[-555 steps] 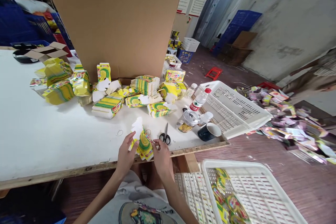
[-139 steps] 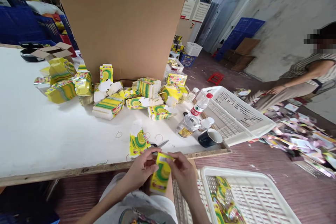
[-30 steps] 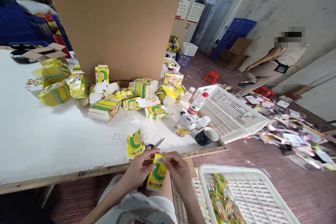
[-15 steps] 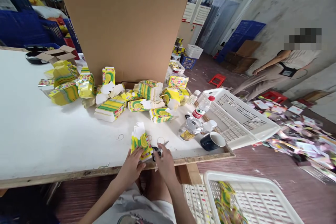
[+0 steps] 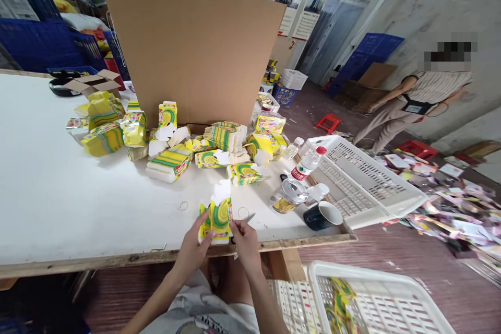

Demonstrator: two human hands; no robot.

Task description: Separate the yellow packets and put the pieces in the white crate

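Observation:
Between my two hands is a flattened yellow-and-green carton [image 5: 219, 214] with white flaps at its far end. My left hand [image 5: 194, 244] grips its left side, thumb on top. My right hand [image 5: 245, 242] pinches the right edge. Scissors [image 5: 249, 217] lie beside my right hand, only the blade tips and a bit of dark handle showing. Rubber bands [image 5: 182, 205] rest on the white table. Further back, bundles of the same cartons [image 5: 168, 160] lie in a row.
A large cardboard sheet [image 5: 188, 42] stands behind the bundles. To the right are a water bottle [image 5: 307, 164], a clear jar [image 5: 288, 197], a dark mug [image 5: 321, 216] and a white crate [image 5: 364, 182]. Another crate [image 5: 376, 276] holds cartons below. A person [image 5: 422, 99] stands at the right.
The carton has been lifted from the table and turned more upright. My right hand has left the scissors and taken the carton's right edge.

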